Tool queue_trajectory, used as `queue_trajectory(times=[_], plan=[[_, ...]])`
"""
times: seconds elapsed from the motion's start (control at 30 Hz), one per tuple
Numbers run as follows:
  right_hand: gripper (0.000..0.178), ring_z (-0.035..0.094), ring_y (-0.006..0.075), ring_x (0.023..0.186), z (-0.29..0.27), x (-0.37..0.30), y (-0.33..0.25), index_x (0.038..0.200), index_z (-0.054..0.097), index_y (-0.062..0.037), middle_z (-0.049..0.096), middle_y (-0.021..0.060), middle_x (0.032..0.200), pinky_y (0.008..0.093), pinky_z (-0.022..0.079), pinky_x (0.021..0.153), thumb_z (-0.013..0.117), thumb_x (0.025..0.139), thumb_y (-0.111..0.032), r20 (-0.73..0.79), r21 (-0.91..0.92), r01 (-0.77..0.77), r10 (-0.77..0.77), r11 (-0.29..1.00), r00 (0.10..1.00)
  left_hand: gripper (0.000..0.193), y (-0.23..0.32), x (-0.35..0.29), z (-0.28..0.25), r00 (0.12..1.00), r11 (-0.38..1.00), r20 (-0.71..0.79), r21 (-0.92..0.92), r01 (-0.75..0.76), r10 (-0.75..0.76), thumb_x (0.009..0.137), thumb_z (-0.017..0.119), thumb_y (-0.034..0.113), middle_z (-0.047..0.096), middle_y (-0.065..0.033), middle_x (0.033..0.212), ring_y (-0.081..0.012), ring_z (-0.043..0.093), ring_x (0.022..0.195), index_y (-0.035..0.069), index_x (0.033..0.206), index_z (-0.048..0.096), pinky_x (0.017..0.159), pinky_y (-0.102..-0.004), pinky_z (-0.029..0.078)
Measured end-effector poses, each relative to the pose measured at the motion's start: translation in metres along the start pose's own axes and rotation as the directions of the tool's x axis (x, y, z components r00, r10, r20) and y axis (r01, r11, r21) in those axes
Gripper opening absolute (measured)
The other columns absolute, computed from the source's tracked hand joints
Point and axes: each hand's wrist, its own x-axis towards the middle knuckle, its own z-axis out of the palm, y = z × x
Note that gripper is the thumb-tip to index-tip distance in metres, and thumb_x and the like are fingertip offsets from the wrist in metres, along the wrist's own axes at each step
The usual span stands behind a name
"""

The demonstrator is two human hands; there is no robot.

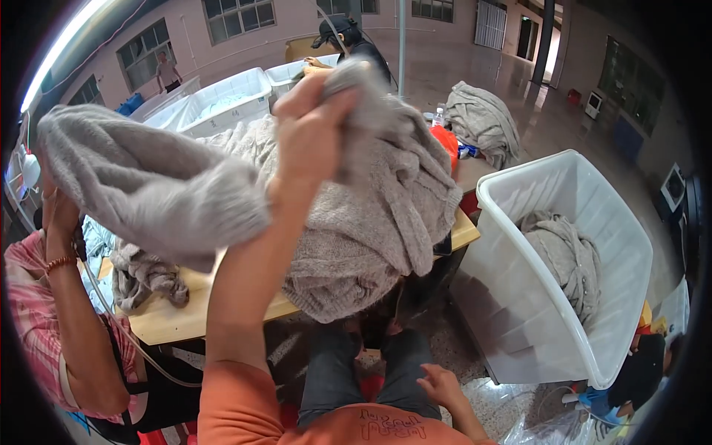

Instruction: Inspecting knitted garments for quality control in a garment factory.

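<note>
My left hand point(308, 137), raised in front of me, is closed on a grey knit garment point(360, 89), whose end is blurred by motion. Below and behind it, a large heap of grey knitwear point(371, 222) covers the table point(185, 304) and hangs over its front edge. Down beside my right thigh, my right hand point(443, 386) holds nothing, with its fingers apart. Another grey knit piece point(141, 178) is stretched out at the left, by the raised hand of a person in a pink checked shirt point(63, 215); whether it joins the garment in my hand is hidden.
A white plastic bin point(512, 259) with grey knitwear point(567, 259) inside stands close on my right. More grey knitwear lies crumpled at the left point(144, 278) and far right point(482, 122). Beyond the table, a person in a black cap point(341, 37) leans near white tubs point(226, 100).
</note>
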Motion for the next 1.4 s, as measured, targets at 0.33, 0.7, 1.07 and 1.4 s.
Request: queue_trajectory(times=[0.33,0.7,1.07,1.4], plan=[[0.066,0.050,0.0198,0.099,-0.056,-0.025,-0.053,0.123,0.036,0.0009,0.049,0.0114,0.115,0.0314,0.041,0.084,0.068,0.067,-0.014,-0.383,0.205,0.149,-0.061,0.967,0.922,0.009,0.108,-0.045,0.080,0.964,0.947,0.246,-0.274,0.170,-0.102,0.076,0.056,0.002,0.061,-0.0048,0.077,-0.0104,0.057,0.067,-0.001,0.084,0.061,0.060,-0.0227,0.046],[0.090,0.033,0.0214,0.122,-0.019,-0.023,-0.062,0.134,0.025,-0.0048,0.036,0.0082,0.130,0.0360,0.027,0.101,0.076,0.060,-0.007,0.241,0.922,-0.148,-0.232,0.358,0.942,0.010,0.036,-0.210,0.076,0.404,0.480,0.404,0.104,0.871,-0.821,0.075,0.061,0.002,0.061,-0.0033,0.074,-0.0076,0.055,0.061,-0.002,0.084,0.061,0.053,-0.0222,0.045],[0.060,0.056,0.0144,0.089,0.003,0.006,-0.057,0.112,0.051,-0.0042,0.058,0.0105,0.101,0.0292,0.046,0.073,0.076,0.059,-0.015,0.595,0.253,-0.440,0.220,0.862,0.773,0.015,-0.021,-0.428,-0.006,0.223,0.265,0.156,0.357,0.895,-0.962,0.077,0.062,0.009,0.058,-0.0032,0.064,-0.0068,0.050,0.057,-0.003,0.086,0.061,0.052,-0.0240,0.042],[0.036,0.056,0.0174,0.083,0.066,0.009,-0.002,0.102,0.053,-0.0025,0.059,0.0074,0.087,0.0275,0.044,0.072,0.059,0.067,0.004,0.053,0.519,-0.130,0.120,0.845,0.991,0.043,-0.039,-0.448,-0.035,0.705,0.297,-0.045,0.886,0.355,-0.708,0.072,0.068,0.016,0.057,-0.0151,0.094,-0.0265,0.057,0.082,0.000,0.107,0.051,0.068,-0.0389,0.047]])
